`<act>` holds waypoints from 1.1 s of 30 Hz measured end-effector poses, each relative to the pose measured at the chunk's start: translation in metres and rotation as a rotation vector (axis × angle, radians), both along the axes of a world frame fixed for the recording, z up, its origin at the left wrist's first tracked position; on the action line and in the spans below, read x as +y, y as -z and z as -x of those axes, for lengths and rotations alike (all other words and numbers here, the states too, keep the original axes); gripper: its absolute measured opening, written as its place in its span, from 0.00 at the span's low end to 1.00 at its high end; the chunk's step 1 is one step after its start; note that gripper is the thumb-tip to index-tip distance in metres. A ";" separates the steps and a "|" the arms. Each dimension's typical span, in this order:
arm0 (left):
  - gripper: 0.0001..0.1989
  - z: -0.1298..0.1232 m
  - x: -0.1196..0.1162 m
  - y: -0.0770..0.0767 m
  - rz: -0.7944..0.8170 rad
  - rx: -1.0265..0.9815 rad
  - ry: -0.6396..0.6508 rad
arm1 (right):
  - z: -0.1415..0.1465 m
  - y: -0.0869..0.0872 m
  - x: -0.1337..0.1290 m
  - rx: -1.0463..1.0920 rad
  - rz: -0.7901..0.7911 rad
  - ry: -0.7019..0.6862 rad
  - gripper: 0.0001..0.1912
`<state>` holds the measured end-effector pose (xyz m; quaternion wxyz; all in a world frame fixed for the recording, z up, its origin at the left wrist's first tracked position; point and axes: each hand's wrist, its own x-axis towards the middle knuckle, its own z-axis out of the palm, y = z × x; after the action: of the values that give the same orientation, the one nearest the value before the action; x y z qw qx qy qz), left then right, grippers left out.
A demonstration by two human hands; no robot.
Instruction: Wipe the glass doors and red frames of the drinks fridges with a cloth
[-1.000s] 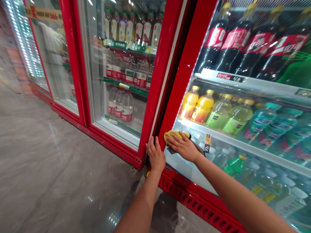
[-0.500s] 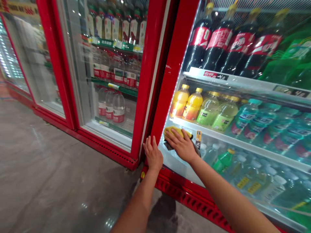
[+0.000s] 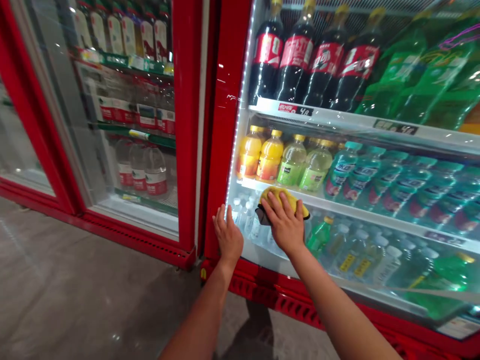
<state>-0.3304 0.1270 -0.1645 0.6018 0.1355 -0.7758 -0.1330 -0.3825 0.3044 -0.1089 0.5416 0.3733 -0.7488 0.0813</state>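
Note:
My right hand [image 3: 287,222] presses a yellow cloth [image 3: 279,194] with a grey underside and dark edging flat against the glass door [image 3: 270,270] of a lit drinks fridge. The fingers lie spread over the cloth, just below the middle shelf's edge. Lower left of it, my left hand [image 3: 228,235] rests with fingers apart by the red door frame [image 3: 219,185], holding nothing. Behind the glass near the cloth stand orange juice bottles [image 3: 270,155], pale green drink bottles [image 3: 292,162] and several clear bottles [image 3: 245,215].
Cola bottles [image 3: 296,60] and large green bottles [image 3: 397,75] fill the upper shelf. Teal-capped bottles [image 3: 360,172] line the middle shelf. A second red-framed fridge [image 3: 189,125] with more bottles stands on the left. Grey floor [image 3: 75,285] lies in front, below a red vented base [image 3: 270,300].
The view has swung right, so the fridges sit further left in it. My right hand and the cloth have slid right across the glass, away from the frame. My left hand stays by the frame.

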 end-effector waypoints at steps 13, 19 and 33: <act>0.34 0.022 0.057 -0.008 0.216 -0.009 0.107 | 0.010 0.036 0.081 -0.005 0.121 0.104 0.33; 0.35 0.031 0.082 -0.011 0.299 -0.016 0.154 | 0.014 0.066 0.117 0.055 -0.020 0.042 0.29; 0.39 0.049 0.142 -0.001 0.517 -0.003 0.290 | 0.026 0.064 0.200 -0.032 -0.120 0.139 0.32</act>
<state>-0.3793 0.2693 -0.1633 0.5899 -0.1342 -0.7961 -0.0153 -0.4081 0.5045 -0.1726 0.5106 0.3511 -0.7849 0.0043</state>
